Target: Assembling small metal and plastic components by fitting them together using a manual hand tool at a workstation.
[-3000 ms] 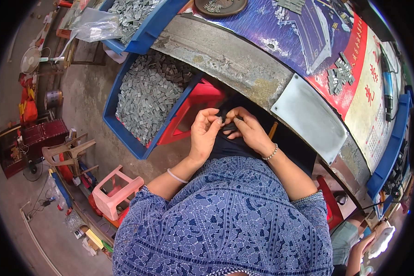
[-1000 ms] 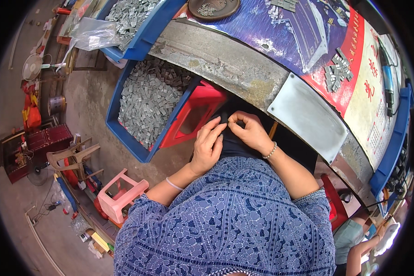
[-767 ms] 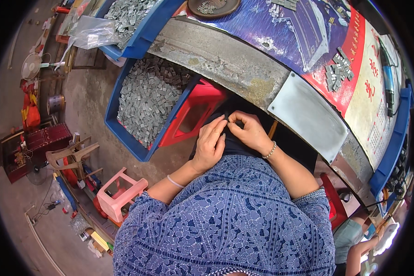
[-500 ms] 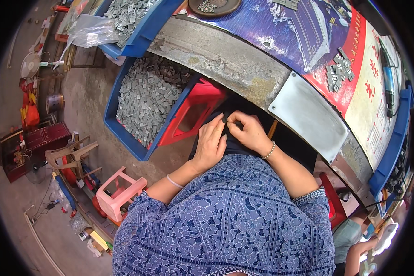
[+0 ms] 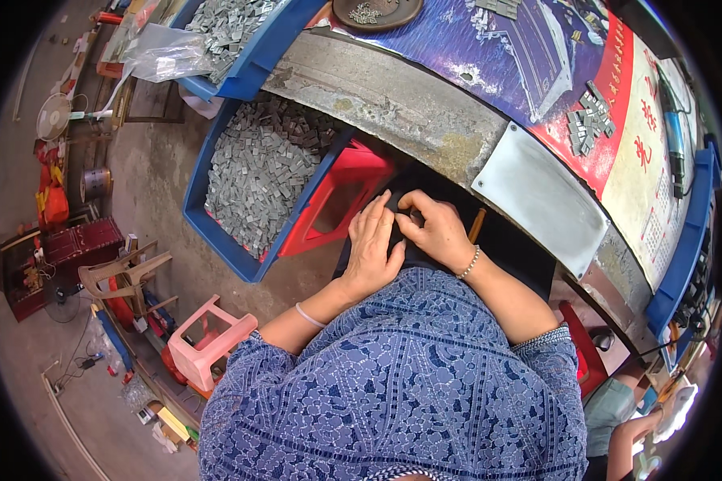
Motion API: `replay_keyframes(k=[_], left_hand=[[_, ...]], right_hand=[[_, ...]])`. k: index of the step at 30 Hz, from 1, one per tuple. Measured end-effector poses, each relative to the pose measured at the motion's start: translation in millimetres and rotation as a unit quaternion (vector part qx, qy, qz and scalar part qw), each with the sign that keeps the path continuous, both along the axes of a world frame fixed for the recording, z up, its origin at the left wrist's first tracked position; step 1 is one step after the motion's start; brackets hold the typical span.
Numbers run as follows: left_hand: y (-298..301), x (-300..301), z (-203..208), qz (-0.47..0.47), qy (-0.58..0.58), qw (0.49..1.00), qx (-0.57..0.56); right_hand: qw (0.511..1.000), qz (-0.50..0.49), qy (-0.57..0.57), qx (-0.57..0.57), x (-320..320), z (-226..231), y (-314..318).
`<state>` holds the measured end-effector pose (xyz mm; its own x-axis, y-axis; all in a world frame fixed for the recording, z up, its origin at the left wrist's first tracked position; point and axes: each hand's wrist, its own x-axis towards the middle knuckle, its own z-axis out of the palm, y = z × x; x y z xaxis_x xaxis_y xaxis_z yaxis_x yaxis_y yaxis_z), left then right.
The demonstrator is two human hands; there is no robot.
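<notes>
Over my dark-clothed lap, my left hand [image 5: 371,243] lies with its fingers stretched out and the thumb apart; no object shows in it. Close beside its fingertips, my right hand [image 5: 435,230] is curled, thumb and forefinger brought together. Whatever its fingers may hold is too small or hidden to make out. To the left of both hands, a blue bin [image 5: 195,204] holds many small grey metal pieces [image 5: 261,176]. It rests by a red plastic stool [image 5: 329,210].
The worktable's worn edge [image 5: 393,96] curves ahead of my hands, with a pale metal plate [image 5: 541,200] fixed to it. More grey pieces [image 5: 591,120] lie on the printed cover, near a round dark dish [image 5: 377,14]. A pink stool [image 5: 208,341] stands at left; another person's arm [image 5: 624,445] shows lower right.
My left thumb has spread away from the fingers, and the right hand's fingers have shifted slightly. Both hands stay together over my lap.
</notes>
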<state>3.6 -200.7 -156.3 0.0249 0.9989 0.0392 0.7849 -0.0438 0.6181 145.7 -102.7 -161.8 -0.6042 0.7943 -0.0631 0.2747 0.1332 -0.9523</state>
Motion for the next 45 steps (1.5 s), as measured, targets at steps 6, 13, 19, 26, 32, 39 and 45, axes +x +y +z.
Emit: replay_keyframes(k=[6,13,19,26,32,39,45], left_hand=[[-3,1,-5,-0.018,0.03,0.999,-0.007],[5,5,-12,0.002,0.039,0.999,-0.016],[15,14,-6,0.02,0.06,0.997,-0.033],[15,16,-10,-0.012,0.127,0.991,-0.038],[16,18,-15,0.01,0.089,0.995,-0.035],[28,10,-26,0.053,-0.138,0.989,0.023],[19,11,-30,0.046,-0.346,0.937,-0.031]], right_hand=[[0.999,0.007,0.002,0.051,0,-5,-1],[0.995,0.057,0.0,0.077,2,-12,5],[0.998,-0.041,-0.049,0.026,1,4,0],[0.994,-0.025,-0.048,0.091,4,-8,5],[0.993,0.077,-0.013,0.094,5,-7,11],[0.999,-0.031,0.03,0.029,1,-10,5],[0.997,-0.07,-0.027,0.024,3,-7,5]])
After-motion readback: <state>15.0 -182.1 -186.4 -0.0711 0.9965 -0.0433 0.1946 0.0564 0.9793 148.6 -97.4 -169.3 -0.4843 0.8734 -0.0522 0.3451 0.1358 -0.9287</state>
